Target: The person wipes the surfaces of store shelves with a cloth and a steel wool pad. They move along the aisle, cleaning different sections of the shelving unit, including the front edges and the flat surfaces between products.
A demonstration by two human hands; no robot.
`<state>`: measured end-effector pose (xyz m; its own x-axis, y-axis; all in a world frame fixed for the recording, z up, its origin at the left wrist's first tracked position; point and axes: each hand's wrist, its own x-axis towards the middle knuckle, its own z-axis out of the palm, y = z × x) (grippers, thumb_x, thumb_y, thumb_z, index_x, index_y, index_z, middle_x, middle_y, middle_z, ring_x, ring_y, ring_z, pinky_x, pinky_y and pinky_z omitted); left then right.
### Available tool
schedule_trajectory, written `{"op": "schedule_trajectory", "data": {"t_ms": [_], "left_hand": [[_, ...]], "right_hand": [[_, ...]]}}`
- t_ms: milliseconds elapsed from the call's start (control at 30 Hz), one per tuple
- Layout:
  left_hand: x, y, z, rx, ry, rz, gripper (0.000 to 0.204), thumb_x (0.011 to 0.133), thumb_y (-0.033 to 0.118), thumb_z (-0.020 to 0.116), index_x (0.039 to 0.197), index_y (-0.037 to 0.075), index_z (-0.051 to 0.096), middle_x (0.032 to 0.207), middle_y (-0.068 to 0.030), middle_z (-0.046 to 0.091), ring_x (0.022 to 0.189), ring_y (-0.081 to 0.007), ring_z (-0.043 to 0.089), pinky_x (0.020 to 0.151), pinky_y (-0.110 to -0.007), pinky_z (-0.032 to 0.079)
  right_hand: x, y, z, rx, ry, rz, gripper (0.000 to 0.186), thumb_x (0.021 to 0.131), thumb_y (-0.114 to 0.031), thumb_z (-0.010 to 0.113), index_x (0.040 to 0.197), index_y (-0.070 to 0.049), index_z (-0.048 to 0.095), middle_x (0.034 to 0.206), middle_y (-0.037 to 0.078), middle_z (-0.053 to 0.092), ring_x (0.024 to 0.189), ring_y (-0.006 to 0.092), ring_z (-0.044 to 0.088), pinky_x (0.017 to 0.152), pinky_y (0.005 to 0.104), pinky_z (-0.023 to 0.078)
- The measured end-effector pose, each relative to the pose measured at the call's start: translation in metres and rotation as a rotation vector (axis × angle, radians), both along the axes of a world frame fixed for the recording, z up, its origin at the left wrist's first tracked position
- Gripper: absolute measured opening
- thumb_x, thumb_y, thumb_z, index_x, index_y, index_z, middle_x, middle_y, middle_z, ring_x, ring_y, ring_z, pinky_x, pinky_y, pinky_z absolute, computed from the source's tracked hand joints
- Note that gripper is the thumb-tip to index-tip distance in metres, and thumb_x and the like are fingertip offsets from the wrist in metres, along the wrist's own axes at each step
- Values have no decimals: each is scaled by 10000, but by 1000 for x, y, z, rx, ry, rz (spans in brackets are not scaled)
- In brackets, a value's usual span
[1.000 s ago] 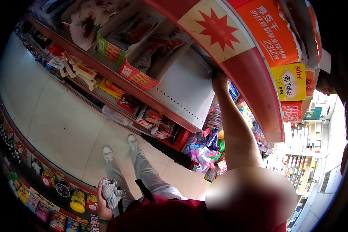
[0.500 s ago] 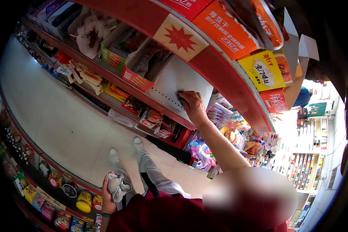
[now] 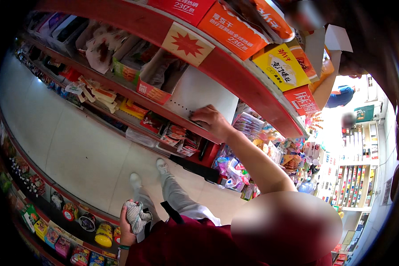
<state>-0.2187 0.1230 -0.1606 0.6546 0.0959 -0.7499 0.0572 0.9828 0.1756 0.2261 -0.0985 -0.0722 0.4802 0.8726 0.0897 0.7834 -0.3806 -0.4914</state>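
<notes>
My right hand [image 3: 212, 123] presses down at the front edge of a bare white shelf panel [image 3: 204, 91]. Its curled fingers cover a small dark, fuzzy scouring pad, of which almost nothing shows here. A row of small holes runs along the panel beside the fingers. Low at the left, my left hand [image 3: 126, 224] is wrapped round a bunched grey-and-white striped cloth [image 3: 138, 216], away from the shelves. An open red snack box [image 3: 153, 92] with clear packets stands on the same shelf, left of my right hand.
Above hangs a red-edged shelf [image 3: 239, 82] with orange and yellow snack boxes [image 3: 283, 66]. Packets fill a lower shelf [image 3: 181, 137]. Jars and boxes, including a yellow tub [image 3: 104, 234], line the shelf at lower left. Another person in blue [image 3: 341, 95] is far right.
My right hand has slid toward the panel's front edge, slightly left and down, with the scouring pad now hidden beneath it. The left hand keeps hold of the cloth. The view has shifted slightly.
</notes>
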Motion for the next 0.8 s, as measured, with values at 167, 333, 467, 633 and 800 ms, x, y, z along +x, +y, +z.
{"op": "schedule_trajectory", "data": {"t_ms": [167, 333, 467, 633, 800], "left_hand": [[16, 1, 3, 35, -14, 29, 419, 952, 399, 493, 1213, 74, 534, 1087, -129, 608, 1013, -293, 580, 845, -458, 496], [24, 13, 26, -8, -113, -28, 465, 964, 412, 467, 1293, 85, 492, 1175, -135, 588, 1100, -314, 551, 956, -493, 435], [38, 23, 19, 61, -84, -105, 463, 963, 399, 466, 1292, 74, 497, 1217, -140, 576, 1143, -317, 540, 981, -491, 423], [107, 23, 34, 226, -218, -370, 430, 964, 335, 464, 1287, 55, 514, 1242, -135, 570, 1155, -296, 540, 988, -456, 429], [224, -13, 111, 603, -413, -421, 406, 951, 191, 520, 1325, 64, 425, 1217, -91, 541, 1108, -216, 546, 946, -377, 459]], "right_hand": [[-5, 50, 4, 37, -19, -60, 240, 753, -72, 645, 985, -118, 685, 1071, 74, 633, 1063, 298, 526, 945, 372, 436], [-17, -23, 2, -103, -45, -151, 239, 765, -72, 623, 989, -131, 684, 1070, 50, 625, 1056, 289, 522, 952, 363, 439], [-24, -13, -9, -81, -76, -270, 235, 785, -79, 606, 998, -138, 685, 1098, 33, 616, 1072, 274, 514, 958, 353, 440], [-38, 5, 1, 105, -46, -450, 242, 790, -68, 612, 1022, -105, 668, 1088, 63, 618, 1051, 295, 522, 935, 378, 440], [-127, -57, 53, 483, 75, -766, 263, 785, -15, 638, 1045, -56, 650, 1063, 122, 618, 1028, 321, 556, 913, 381, 445]]}}
